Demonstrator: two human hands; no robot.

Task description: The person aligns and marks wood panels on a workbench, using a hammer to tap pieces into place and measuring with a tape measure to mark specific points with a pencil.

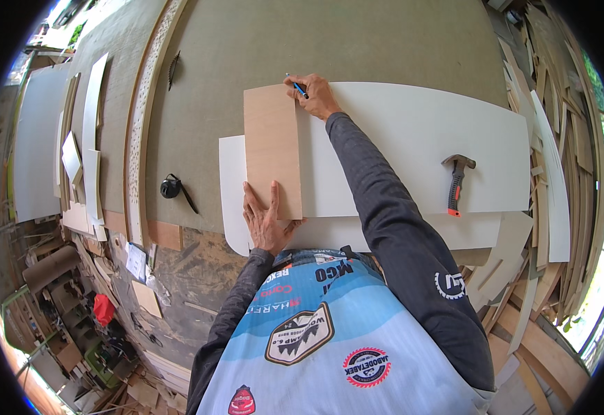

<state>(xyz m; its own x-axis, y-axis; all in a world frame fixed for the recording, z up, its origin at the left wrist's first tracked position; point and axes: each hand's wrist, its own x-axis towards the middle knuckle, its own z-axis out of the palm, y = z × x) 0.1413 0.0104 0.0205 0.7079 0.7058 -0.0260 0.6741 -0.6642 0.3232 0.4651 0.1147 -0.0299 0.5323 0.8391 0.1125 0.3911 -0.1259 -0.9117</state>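
Note:
A plain light-brown wooden board (272,138) lies lengthwise across a large white panel (398,152). My left hand (268,223) rests on the board's near end, its fingers spread over the surface and the thumb along the near edge. At the board's far right corner, my right hand (316,95) is closed around a slim blue pencil (300,90). Part of the pencil is hidden by the fingers. Another white panel (231,187) shows beneath, sticking out on the left and along the near side.
A claw hammer (456,190) with a black and red handle lies on the panel's right part. Left on the greenish worktable (205,104) sit a black tape measure (172,187) and a long perforated strip (139,138). Stacked offcuts (558,124) line the right side.

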